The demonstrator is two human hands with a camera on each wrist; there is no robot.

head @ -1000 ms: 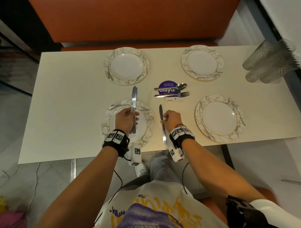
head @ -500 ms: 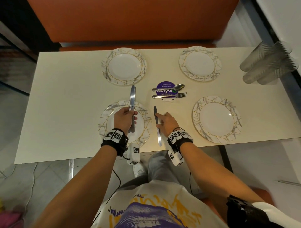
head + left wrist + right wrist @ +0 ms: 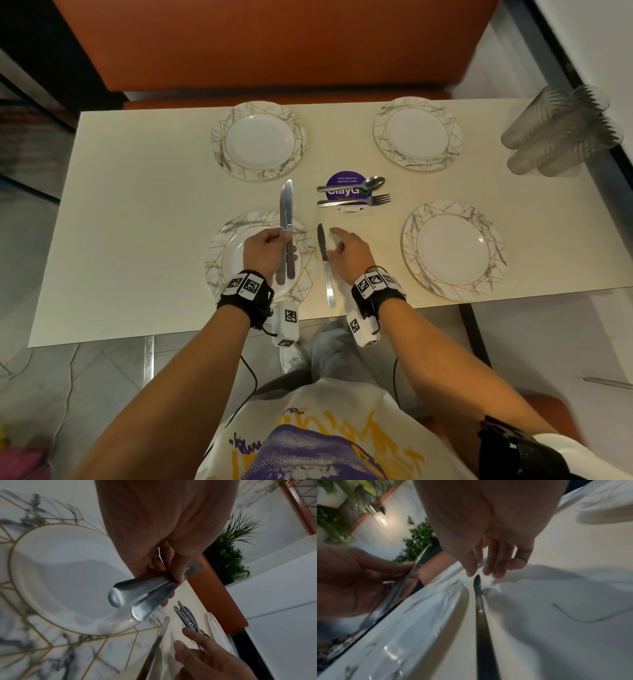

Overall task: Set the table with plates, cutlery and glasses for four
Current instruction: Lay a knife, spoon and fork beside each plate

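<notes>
Four marble-patterned plates sit on the cream table (image 3: 137,222); the near-left plate (image 3: 222,274) lies under my left hand (image 3: 265,251). That hand grips two knives (image 3: 287,212) by their handles (image 3: 137,596), blades pointing away, held above the plate. A third knife (image 3: 324,263) (image 3: 479,601) lies flat on the table just right of this plate. My right hand (image 3: 346,251) hovers beside it with fingers (image 3: 496,563) loosely spread, holding nothing. A spoon (image 3: 352,186) and a fork (image 3: 356,201) lie across a purple round sticker (image 3: 342,181) at the table's middle.
The other plates are at far left (image 3: 258,140), far right (image 3: 418,133) and near right (image 3: 454,250). Several clear ribbed glasses (image 3: 561,133) stand at the table's far right edge. An orange bench (image 3: 274,44) runs behind the table.
My right hand laid its knife on the table beside the near-left plate and let go, fingers now spread. The left hand still holds its two knives over the plate.
</notes>
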